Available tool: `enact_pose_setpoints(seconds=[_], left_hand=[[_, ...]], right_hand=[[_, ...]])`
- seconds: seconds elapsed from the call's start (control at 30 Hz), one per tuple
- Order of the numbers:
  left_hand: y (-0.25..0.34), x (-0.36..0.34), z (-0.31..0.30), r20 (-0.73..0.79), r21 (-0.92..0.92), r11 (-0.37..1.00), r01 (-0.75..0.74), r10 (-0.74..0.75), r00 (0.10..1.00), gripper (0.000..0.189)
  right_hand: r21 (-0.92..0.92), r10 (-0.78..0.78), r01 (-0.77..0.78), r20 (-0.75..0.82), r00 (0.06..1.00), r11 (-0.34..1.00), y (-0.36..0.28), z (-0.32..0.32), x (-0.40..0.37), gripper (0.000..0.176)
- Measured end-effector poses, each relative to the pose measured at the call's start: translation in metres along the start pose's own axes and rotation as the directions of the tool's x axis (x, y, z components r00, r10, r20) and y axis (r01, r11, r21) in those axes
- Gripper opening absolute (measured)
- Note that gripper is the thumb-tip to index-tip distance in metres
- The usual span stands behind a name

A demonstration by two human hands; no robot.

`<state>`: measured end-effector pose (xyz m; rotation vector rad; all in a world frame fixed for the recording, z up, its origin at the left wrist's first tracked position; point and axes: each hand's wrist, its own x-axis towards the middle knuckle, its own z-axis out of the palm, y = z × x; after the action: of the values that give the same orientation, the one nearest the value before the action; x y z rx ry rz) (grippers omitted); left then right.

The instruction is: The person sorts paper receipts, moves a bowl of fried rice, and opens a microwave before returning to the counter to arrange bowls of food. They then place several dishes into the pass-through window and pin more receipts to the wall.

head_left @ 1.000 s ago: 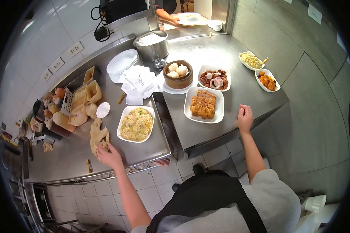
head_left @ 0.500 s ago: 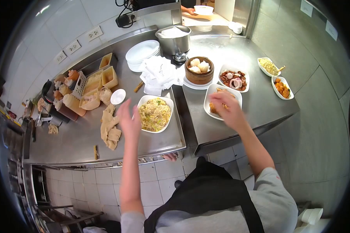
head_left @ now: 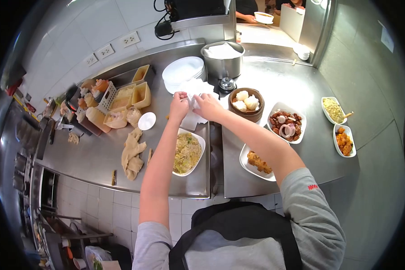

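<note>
Both my hands are at a loose pile of white papers (head_left: 191, 120) beside the stacked white plates (head_left: 183, 72). My left hand (head_left: 180, 106), fingers curled, grips a piece of white paper at the pile's left side. On the right side, my right hand (head_left: 208, 108) has its fingers closed on the paper too. Nearest below is a white bowl of fried rice (head_left: 187, 153), partly covered by my left forearm. Under my right forearm sits a white dish of browned fried pieces (head_left: 259, 163). A steamer basket of dumplings (head_left: 246, 101) stands right of my right hand.
A dish of glazed meat with onion rings (head_left: 285, 125) and two small side dishes (head_left: 333, 110) stand to the right. Sauce bottles (head_left: 97, 119), tubs (head_left: 141, 94) and a beige cloth (head_left: 132, 154) are left. A steel pot (head_left: 222, 63) stands behind; another person's hand holds a bowl (head_left: 263, 18) beyond the pass.
Both hands moved forward, from above the fried rice and the fried-pieces dish to the white papers, and closed on them. The view has shifted, and the person beyond has moved the bowl.
</note>
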<state>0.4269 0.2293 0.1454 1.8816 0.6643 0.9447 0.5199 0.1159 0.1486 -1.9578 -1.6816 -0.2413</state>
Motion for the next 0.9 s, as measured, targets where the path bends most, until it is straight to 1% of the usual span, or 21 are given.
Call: enact_pose_setpoints(seconds=[0.07,0.13,0.17,0.2,0.23,0.27,0.33,0.37,0.4,0.47,0.53,0.57,0.6,0.63,0.67,0.7,0.73,0.77,0.8,0.87,0.9], left_hand=[[0.009,0.004,-0.002,0.020,0.005,1.000,0.002,-0.002,1.000,0.025],[0.018,0.007,-0.003,0.124,-0.026,1.000,0.009,-0.006,0.992,0.029],[0.028,0.008,-0.002,0.123,-0.020,1.000,0.012,-0.009,0.992,0.029],[0.037,0.006,-0.003,0.182,-0.055,0.996,0.066,-0.055,0.982,0.031],[0.043,0.005,-0.003,0.241,-0.090,0.988,0.122,-0.098,0.966,0.032],[0.047,0.001,-0.003,0.244,-0.082,0.988,0.130,-0.106,0.964,0.032],[0.055,0.005,-0.003,0.310,-0.197,0.947,0.254,-0.186,0.933,0.035],[0.055,0.006,-0.005,0.306,-0.198,0.949,0.247,-0.179,0.935,0.035],[0.054,0.005,-0.007,0.294,-0.217,0.939,0.268,-0.199,0.935,0.035],[0.035,0.007,-0.008,0.288,-0.236,0.928,0.289,-0.217,0.933,0.034],[0.014,0.011,-0.011,0.300,-0.087,0.986,0.143,-0.112,0.947,0.030],[0.007,0.011,-0.014,0.354,0.086,0.993,0.077,-0.102,0.930,0.028],[0.000,0.013,-0.013,0.356,0.075,0.993,0.089,-0.110,0.928,0.028],[0.000,0.012,-0.013,0.368,0.224,0.973,-0.048,-0.039,0.929,0.028],[0.001,0.010,-0.012,0.390,0.364,0.913,-0.183,0.029,0.920,0.029],[0.000,0.004,-0.011,0.391,0.357,0.920,-0.164,0.012,0.921,0.029],[0.006,0.000,-0.009,0.360,0.397,0.897,-0.196,0.045,0.932,0.034],[0.013,0.000,-0.008,0.324,0.439,0.867,-0.235,0.091,0.942,0.039],[0.020,-0.003,-0.008,0.318,0.438,0.869,-0.229,0.088,0.944,0.039],[0.027,-0.014,-0.006,0.354,0.628,0.690,-0.360,0.158,0.922,0.061],[0.026,-0.014,-0.006,0.353,0.628,0.692,-0.357,0.155,0.923,0.061]], right_hand=[[0.049,0.044,-0.047,0.069,0.997,0.998,0.000,-0.010,0.002,0.051],[0.034,0.024,-0.026,0.046,0.999,0.999,0.003,-0.012,0.007,0.049],[0.007,0.027,-0.027,0.064,0.998,1.000,0.005,-0.014,0.010,0.048],[-0.012,0.036,-0.035,0.083,0.996,0.999,0.003,-0.013,0.010,0.048],[-0.018,0.020,-0.020,0.004,1.000,1.000,0.002,-0.014,0.009,0.041],[-0.008,0.026,-0.026,0.007,1.000,1.000,0.000,-0.013,0.010,0.041],[-0.039,0.084,-0.082,0.057,0.995,0.996,0.001,-0.014,0.019,0.034],[0.017,0.078,-0.078,0.024,0.997,0.997,0.004,-0.013,0.022,0.022],[0.016,0.074,-0.075,0.017,0.997,0.997,0.009,-0.014,0.026,0.022],[0.114,0.022,-0.031,0.080,0.997,0.993,0.020,-0.016,0.029,0.016],[0.153,0.000,-0.011,0.067,0.998,0.988,0.030,-0.022,0.031,0.013],[0.158,-0.020,0.002,0.113,0.993,0.987,0.034,-0.025,0.033,0.012],[0.167,-0.039,0.011,0.167,0.985,0.986,0.037,-0.025,0.032,0.012],[0.209,-0.037,0.009,0.129,0.991,0.978,0.037,-0.026,0.032,0.012],[0.211,0.002,-0.041,0.183,0.983,0.977,0.038,-0.028,0.032,0.013],[0.225,0.002,-0.044,0.184,0.983,0.973,0.037,-0.028,0.031,0.014],[0.239,0.001,-0.045,0.180,0.984,0.970,0.037,-0.026,0.031,0.015],[0.192,-0.009,-0.033,0.213,0.977,0.981,0.036,-0.028,0.031,0.018],[0.192,-0.014,-0.029,0.219,0.976,0.981,0.034,-0.029,0.031,0.018],[0.169,-0.022,-0.018,0.229,0.973,0.985,0.031,-0.031,0.031,0.018],[0.170,-0.022,-0.018,0.232,0.972,0.985,0.030,-0.032,0.031,0.018]])
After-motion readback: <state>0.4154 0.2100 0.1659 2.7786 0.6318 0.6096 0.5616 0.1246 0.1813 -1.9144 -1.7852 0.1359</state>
